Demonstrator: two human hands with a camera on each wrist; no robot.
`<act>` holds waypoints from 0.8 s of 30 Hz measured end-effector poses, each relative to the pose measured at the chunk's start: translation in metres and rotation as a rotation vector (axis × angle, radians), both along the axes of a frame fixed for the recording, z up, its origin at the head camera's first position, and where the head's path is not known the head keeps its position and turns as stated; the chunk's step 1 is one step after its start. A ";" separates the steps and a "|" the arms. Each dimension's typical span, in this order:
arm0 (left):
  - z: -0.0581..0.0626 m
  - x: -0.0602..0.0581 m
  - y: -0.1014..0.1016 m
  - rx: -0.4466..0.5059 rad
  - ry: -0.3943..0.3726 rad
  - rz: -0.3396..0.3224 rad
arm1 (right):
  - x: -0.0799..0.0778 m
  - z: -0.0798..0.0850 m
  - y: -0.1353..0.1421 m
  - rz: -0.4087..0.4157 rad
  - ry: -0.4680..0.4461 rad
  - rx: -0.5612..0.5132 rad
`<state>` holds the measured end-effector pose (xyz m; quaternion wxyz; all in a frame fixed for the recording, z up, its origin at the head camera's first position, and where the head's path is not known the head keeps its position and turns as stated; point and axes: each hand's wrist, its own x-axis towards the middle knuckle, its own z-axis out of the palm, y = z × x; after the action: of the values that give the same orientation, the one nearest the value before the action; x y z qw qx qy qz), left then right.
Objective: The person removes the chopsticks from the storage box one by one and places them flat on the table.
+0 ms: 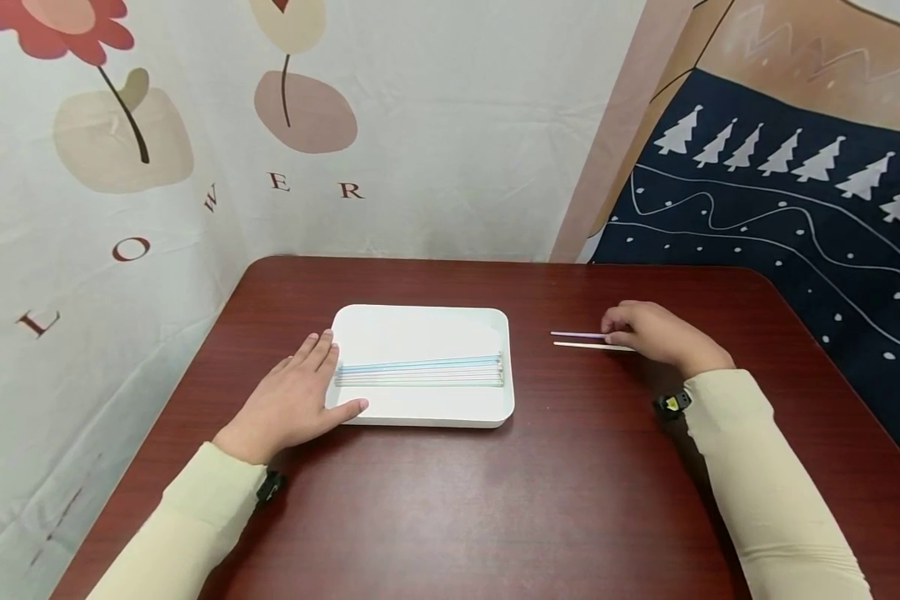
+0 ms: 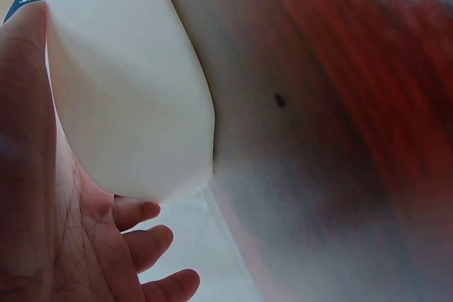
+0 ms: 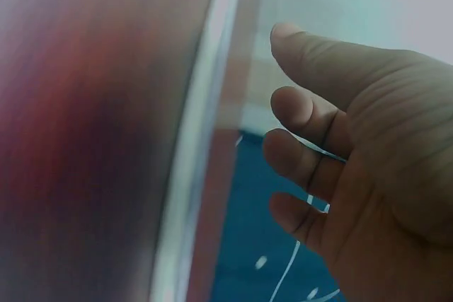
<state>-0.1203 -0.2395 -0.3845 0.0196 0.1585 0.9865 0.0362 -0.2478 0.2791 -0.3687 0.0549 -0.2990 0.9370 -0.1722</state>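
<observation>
My left hand (image 1: 292, 404) rests at the left edge of a white rectangular tray (image 1: 420, 329), fingers spread along its side and thumb over the front left corner. In the left wrist view, the tray's smooth white side (image 2: 134, 104) lies against the palm. Several thin, pale blue, pinkish and greenish sticks (image 1: 420, 372) lie lengthwise in the tray. Right of it, my right hand (image 1: 648, 333) pinches a thin purple stick (image 1: 577, 334) at the fingertips. Just in front, a cream stick (image 1: 588, 345) runs partly under that hand. Curled fingers (image 3: 290, 157) show in the right wrist view.
All this sits on a dark reddish-brown table (image 1: 450, 500) with rounded far corners. Behind it hangs a white curtain (image 1: 457, 125) with flowers and letters. A dark blue cloth (image 1: 757, 200) with white trees hangs at the right. A blurred pale strip (image 3: 202, 104) crosses the right wrist view.
</observation>
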 end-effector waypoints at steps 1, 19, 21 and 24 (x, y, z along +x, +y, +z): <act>0.000 0.000 0.000 -0.001 -0.001 0.001 | -0.001 0.002 -0.005 0.012 0.005 -0.009; 0.000 0.002 -0.001 -0.003 -0.007 0.013 | -0.011 0.035 -0.147 0.245 0.032 -0.059; -0.001 0.001 -0.001 0.000 -0.009 0.012 | -0.009 0.036 -0.160 0.261 0.028 -0.056; -0.001 0.001 0.000 -0.002 -0.002 0.008 | -0.009 0.036 -0.176 0.271 0.030 -0.033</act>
<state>-0.1195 -0.2395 -0.3857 0.0204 0.1543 0.9872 0.0354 -0.2572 0.1034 -0.3325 0.0588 -0.4264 0.8857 -0.1742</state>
